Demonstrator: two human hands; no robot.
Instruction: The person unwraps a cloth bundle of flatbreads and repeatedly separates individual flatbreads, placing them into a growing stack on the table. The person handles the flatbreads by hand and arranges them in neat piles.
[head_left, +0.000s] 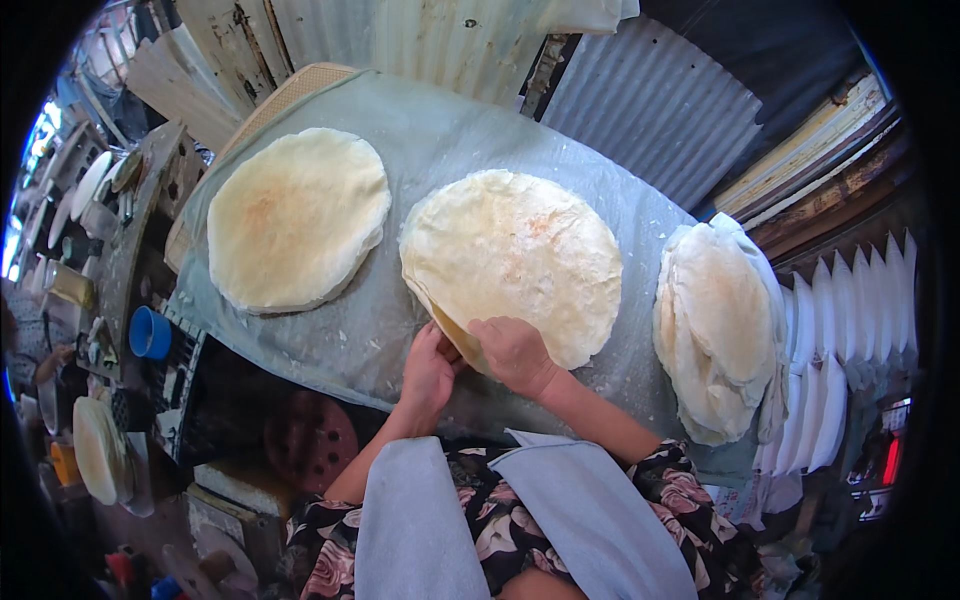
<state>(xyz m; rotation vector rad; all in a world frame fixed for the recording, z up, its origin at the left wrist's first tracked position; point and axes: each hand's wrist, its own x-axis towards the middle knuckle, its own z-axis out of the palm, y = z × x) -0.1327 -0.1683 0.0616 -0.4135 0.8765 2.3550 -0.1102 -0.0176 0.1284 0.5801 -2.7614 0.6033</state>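
A pile of large round thin flatbreads (517, 255) lies mid-table, pale with browned spots. At its near edge my right hand (514, 352) is closed on the lifted rim of a flatbread. Just to the left, my left hand (431, 367) touches the same near edge from the side and below; its fingertips are partly hidden by the bread. Another stack of flatbreads (300, 217) rests on the table's left part. On the right sits a pile of folded flatbreads (716, 330) with cloth or sheeting around it.
Clear plastic sheeting (450, 127) covers the table. Corrugated metal sheets (652, 97) stand behind it. At the left are a blue plastic container (150, 332) and more stacked flatbreads (101, 450). White filled bags (825, 435) are at the right. Part of another person (49, 364) shows at far left.
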